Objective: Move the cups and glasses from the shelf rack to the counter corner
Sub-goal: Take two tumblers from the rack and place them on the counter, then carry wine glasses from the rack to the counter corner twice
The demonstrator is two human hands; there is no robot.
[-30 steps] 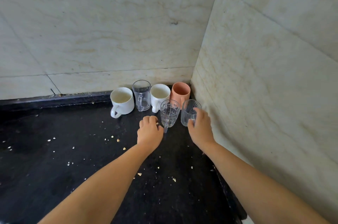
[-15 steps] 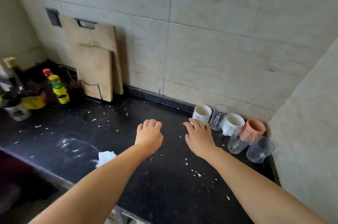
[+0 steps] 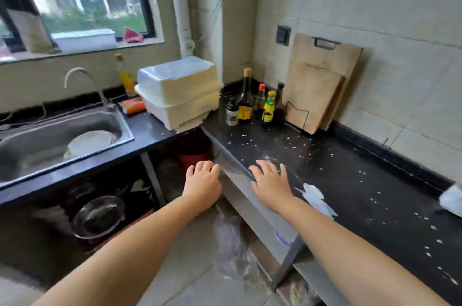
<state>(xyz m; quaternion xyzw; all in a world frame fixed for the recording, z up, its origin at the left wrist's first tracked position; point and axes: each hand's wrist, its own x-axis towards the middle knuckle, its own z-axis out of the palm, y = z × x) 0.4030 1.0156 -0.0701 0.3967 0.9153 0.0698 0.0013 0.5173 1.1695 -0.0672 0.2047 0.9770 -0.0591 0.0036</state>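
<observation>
Black counter [image 3: 350, 180] under empty right hand [image 3: 271, 182].

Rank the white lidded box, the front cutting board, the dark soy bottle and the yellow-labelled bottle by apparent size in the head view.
1. White lidded box
2. Front cutting board, close to the box, slightly smaller
3. Dark soy bottle
4. Yellow-labelled bottle

Sink [image 3: 117, 119] left; bottles [image 3: 257, 106] on counter [image 3: 350, 180] before cutting boards [image 3: 317, 91].
</observation>
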